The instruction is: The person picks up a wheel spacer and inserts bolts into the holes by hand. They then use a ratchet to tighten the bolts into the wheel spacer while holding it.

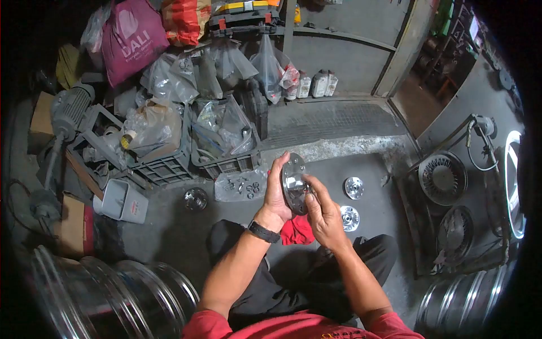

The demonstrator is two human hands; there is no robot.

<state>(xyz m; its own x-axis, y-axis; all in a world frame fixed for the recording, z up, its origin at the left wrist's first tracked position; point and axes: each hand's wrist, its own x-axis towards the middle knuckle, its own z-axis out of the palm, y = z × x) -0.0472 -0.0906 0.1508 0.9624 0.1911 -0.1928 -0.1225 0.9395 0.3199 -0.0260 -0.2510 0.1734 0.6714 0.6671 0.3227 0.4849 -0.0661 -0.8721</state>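
My left hand (275, 192) is wrapped around the edge of a round metal disc with bolt holes, like a wheel hub (293, 183), tilted up on its side. On the disc's face, the bent fingers and thumb of my right hand (323, 212) are pinched close together; a small dark part may be between them, too small to name. A red cloth (297, 230) lies below, between my legs. Two similar silver discs, one farther off (354, 188) and one partly behind my right hand (349, 218), rest on the floor. Another shiny round part (195, 199) sits to the left.
A clear plastic bag of small metal parts (241, 185) lies in front of crates (226, 164) full of bags. At left stand a grey bin (121, 201) and large wheel rims (113, 288). More rims (443, 176) are at right. Several bottles (319, 83) line the back wall.
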